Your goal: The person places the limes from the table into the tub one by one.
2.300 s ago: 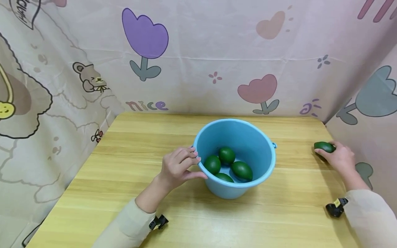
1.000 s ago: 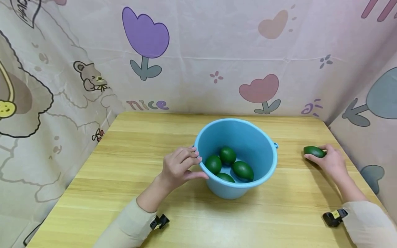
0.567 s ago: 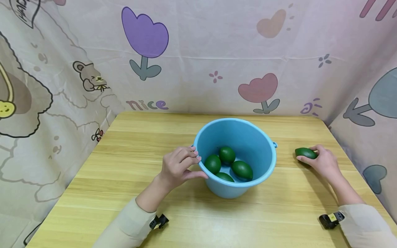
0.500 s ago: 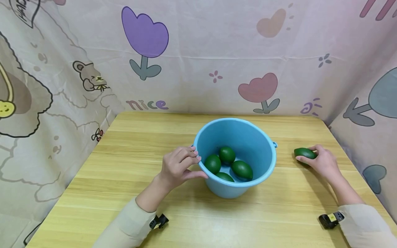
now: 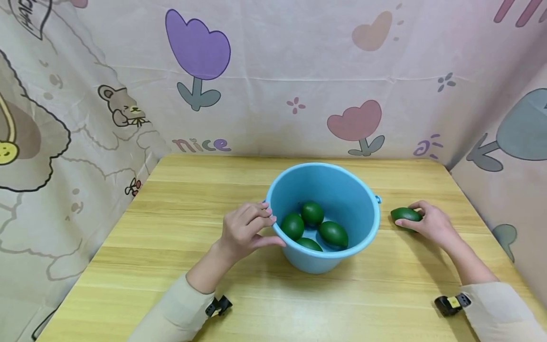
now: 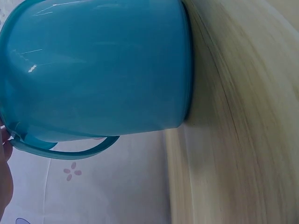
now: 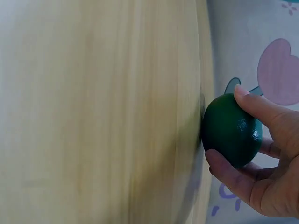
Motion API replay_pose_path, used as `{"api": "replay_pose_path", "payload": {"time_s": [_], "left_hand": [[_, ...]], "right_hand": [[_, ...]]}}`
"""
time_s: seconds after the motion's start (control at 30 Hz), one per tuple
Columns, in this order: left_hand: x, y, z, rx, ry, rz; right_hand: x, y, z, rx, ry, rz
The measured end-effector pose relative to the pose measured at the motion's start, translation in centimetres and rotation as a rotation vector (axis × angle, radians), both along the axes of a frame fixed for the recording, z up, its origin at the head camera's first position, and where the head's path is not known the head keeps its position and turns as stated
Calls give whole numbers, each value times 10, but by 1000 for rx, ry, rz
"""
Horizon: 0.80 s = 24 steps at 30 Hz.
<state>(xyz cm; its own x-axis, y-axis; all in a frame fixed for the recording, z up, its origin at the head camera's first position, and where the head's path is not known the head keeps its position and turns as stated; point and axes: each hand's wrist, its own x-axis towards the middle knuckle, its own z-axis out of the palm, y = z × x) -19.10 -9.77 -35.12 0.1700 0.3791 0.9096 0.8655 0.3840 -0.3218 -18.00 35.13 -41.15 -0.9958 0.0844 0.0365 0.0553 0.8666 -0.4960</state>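
Observation:
A light blue bucket [image 5: 314, 263] stands upright on the table, its handle [image 6: 70, 153] folded down against the far side in the left wrist view. Several dark green oval fruits [image 5: 333, 235] with tapered ends lie on its bottom; the front one is partly hidden by the rim. My left hand [image 5: 245, 228] holds the bucket's left rim, fingers over the edge and thumb along the outside. To the right of the bucket, my right hand [image 5: 433, 223] grips another glossy green fruit [image 5: 403, 214] between thumb and fingers, at or just above the tabletop; contact is unclear.
The wooden table [image 5: 171, 190] spreads around the bucket. A patterned cloth [image 5: 265, 61] hangs behind it and along both sides. Small black cameras [image 5: 450, 305] are strapped to both wrists.
My right hand has carried the gripped fruit leftward from the table's right edge, closer to the bucket. The left hand, bucket and fruits inside it stay where they were.

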Motion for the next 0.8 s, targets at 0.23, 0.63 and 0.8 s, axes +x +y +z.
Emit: {"api": "replay_pose_path", "payload": {"time_s": [0.23,0.63,0.8], "left_hand": [[0,0,0,-2,3,-1],[0,1,1,-7,4,4],[0,0,0,-7,-2,2]], "right_hand": [[1,-7,3,-11,14,36],[7,-18,16,-41,116,69],[12,-22,20,-54,130,82]]}}
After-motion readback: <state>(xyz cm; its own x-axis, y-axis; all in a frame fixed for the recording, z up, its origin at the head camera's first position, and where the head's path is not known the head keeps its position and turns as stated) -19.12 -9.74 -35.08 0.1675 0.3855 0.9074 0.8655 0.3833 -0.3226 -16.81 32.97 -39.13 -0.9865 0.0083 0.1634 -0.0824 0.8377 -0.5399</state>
